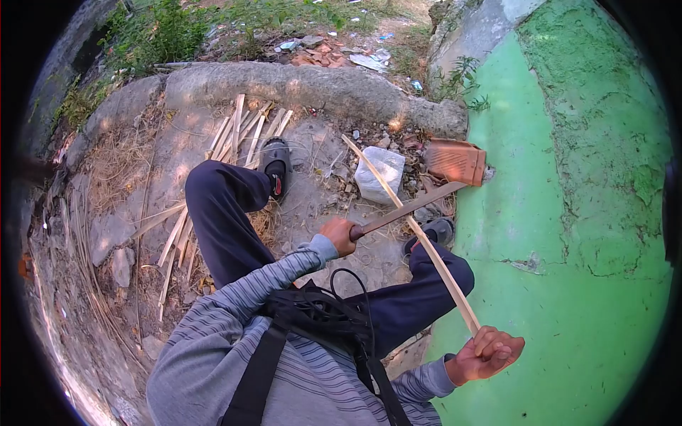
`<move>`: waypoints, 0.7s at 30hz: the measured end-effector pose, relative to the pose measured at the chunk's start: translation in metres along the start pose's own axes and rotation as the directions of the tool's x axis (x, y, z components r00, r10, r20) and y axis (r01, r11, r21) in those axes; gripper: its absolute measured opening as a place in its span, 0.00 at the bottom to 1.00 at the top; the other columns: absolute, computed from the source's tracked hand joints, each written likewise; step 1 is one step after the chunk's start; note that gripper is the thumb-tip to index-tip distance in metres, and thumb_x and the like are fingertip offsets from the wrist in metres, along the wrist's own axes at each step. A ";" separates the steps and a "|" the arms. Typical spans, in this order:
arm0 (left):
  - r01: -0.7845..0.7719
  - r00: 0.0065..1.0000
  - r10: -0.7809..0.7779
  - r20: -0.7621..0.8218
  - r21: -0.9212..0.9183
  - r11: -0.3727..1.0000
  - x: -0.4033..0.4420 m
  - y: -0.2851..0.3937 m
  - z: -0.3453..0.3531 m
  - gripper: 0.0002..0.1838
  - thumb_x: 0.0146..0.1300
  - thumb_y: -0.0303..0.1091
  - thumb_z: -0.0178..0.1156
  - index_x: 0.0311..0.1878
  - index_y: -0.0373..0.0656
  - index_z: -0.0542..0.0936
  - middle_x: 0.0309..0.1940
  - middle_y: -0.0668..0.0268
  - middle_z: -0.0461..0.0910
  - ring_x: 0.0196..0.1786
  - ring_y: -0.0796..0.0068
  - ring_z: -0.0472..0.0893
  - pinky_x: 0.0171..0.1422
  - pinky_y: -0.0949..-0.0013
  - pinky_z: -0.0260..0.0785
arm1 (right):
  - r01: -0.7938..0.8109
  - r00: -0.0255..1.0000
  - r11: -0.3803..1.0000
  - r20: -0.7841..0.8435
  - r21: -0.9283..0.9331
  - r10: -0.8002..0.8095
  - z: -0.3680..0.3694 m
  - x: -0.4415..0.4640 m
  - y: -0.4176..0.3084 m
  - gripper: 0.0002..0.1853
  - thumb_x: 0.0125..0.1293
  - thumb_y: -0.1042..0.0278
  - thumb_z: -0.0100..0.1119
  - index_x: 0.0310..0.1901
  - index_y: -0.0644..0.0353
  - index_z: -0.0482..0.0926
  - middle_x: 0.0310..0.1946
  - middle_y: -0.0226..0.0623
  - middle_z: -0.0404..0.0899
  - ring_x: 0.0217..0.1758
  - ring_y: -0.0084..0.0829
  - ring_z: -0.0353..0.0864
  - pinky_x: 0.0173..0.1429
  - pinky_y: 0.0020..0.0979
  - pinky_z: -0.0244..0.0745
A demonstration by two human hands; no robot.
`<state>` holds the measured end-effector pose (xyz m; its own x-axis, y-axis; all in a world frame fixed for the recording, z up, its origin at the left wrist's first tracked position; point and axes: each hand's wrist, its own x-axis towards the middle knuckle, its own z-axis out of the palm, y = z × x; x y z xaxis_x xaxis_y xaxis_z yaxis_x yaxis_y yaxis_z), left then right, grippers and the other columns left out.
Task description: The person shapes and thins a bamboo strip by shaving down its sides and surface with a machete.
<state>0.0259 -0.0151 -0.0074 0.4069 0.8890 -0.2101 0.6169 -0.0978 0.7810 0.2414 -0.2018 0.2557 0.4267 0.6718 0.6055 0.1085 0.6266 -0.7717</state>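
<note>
Pale strip: in front of the body, its lower end in the right hand (486, 353); the pale strip (444, 273) runs slantwise, its long axis going from the right hand forward and to the left, and its free end points away from the person.
Free end: passes over the white block (390, 165) as seen from above; contact cannot be told.
Long knife: the long knife (430, 201) crosses the strip near its middle, pointing right and slightly forward, its tip near the orange brick (455, 160) by the green wall (511, 241).
Left hand: the left hand (339, 236) is clenched round the knife's handle, back of the hand upward, forearm slanting across the body.
Right hand: low beside the right thigh, fingers curled tight round the strip's end, wrist bent out toward the wall.
Legs: bent and spread, the left shoe (275, 160) beside more strips (236, 135) on the ground.
</note>
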 end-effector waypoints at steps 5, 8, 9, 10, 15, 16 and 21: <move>0.062 0.997 -0.065 0.051 0.043 0.997 0.014 -0.007 0.007 0.13 0.49 0.32 0.62 0.40 0.47 0.87 0.33 0.50 0.85 0.41 0.43 0.84 0.49 0.47 0.77 | -0.146 0.948 0.988 -0.290 -0.045 0.127 0.018 0.001 -0.011 0.17 0.75 0.67 0.54 0.31 0.53 0.57 0.15 0.19 0.44 0.14 0.13 0.40 0.21 0.23 0.40; 0.225 0.974 -0.223 -0.026 0.097 0.970 0.053 -0.060 0.029 0.13 0.50 0.33 0.62 0.41 0.48 0.87 0.34 0.50 0.85 0.42 0.42 0.84 0.50 0.47 0.77 | -0.148 0.927 0.988 -0.356 -0.051 0.120 0.016 -0.004 -0.015 0.17 0.76 0.69 0.51 0.30 0.53 0.55 0.15 0.20 0.44 0.14 0.12 0.40 0.20 0.23 0.40; 0.224 0.975 -0.222 -0.032 0.088 0.971 0.054 -0.066 0.023 0.13 0.50 0.33 0.62 0.41 0.48 0.87 0.34 0.50 0.85 0.42 0.42 0.84 0.50 0.47 0.77 | -0.134 0.917 0.990 -0.384 -0.039 0.109 0.015 -0.004 -0.015 0.18 0.76 0.72 0.49 0.30 0.53 0.53 0.15 0.20 0.46 0.14 0.12 0.41 0.19 0.23 0.40; 0.230 0.973 -0.230 -0.018 0.099 0.968 0.053 -0.069 0.016 0.13 0.50 0.33 0.62 0.41 0.47 0.86 0.36 0.50 0.85 0.43 0.42 0.84 0.51 0.47 0.77 | -0.130 0.921 0.991 -0.375 -0.041 0.105 0.015 -0.002 -0.015 0.18 0.76 0.72 0.49 0.30 0.53 0.53 0.15 0.20 0.46 0.14 0.12 0.41 0.19 0.23 0.40; 0.083 0.997 -0.083 -0.005 0.028 0.996 0.019 -0.032 -0.002 0.10 0.49 0.33 0.62 0.34 0.42 0.84 0.31 0.47 0.83 0.40 0.40 0.83 0.47 0.47 0.76 | -0.117 0.970 0.990 -0.222 -0.081 0.097 0.020 0.005 -0.015 0.18 0.75 0.68 0.55 0.30 0.54 0.56 0.15 0.20 0.45 0.14 0.12 0.40 0.20 0.22 0.39; 0.080 0.997 -0.080 0.003 0.027 0.996 0.011 -0.018 -0.008 0.10 0.49 0.33 0.62 0.34 0.42 0.84 0.31 0.47 0.83 0.40 0.40 0.83 0.47 0.47 0.76 | -0.119 0.969 0.989 -0.227 -0.088 0.096 0.020 0.006 -0.014 0.18 0.75 0.68 0.55 0.30 0.54 0.56 0.15 0.20 0.45 0.14 0.12 0.40 0.20 0.22 0.39; -0.037 0.989 0.039 0.141 -0.018 0.999 0.009 -0.005 -0.015 0.09 0.47 0.31 0.61 0.33 0.41 0.83 0.31 0.46 0.83 0.40 0.40 0.82 0.46 0.46 0.74 | -0.014 1.000 0.990 0.016 -0.139 0.017 0.020 0.006 -0.013 0.22 0.74 0.64 0.60 0.29 0.55 0.57 0.13 0.22 0.52 0.12 0.12 0.46 0.17 0.21 0.42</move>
<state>0.0164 -0.0001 -0.0041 0.5220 0.8122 -0.2605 0.5890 -0.1223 0.7988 0.2250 -0.1982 0.2734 0.4142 0.6883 0.5956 0.2258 0.5562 -0.7998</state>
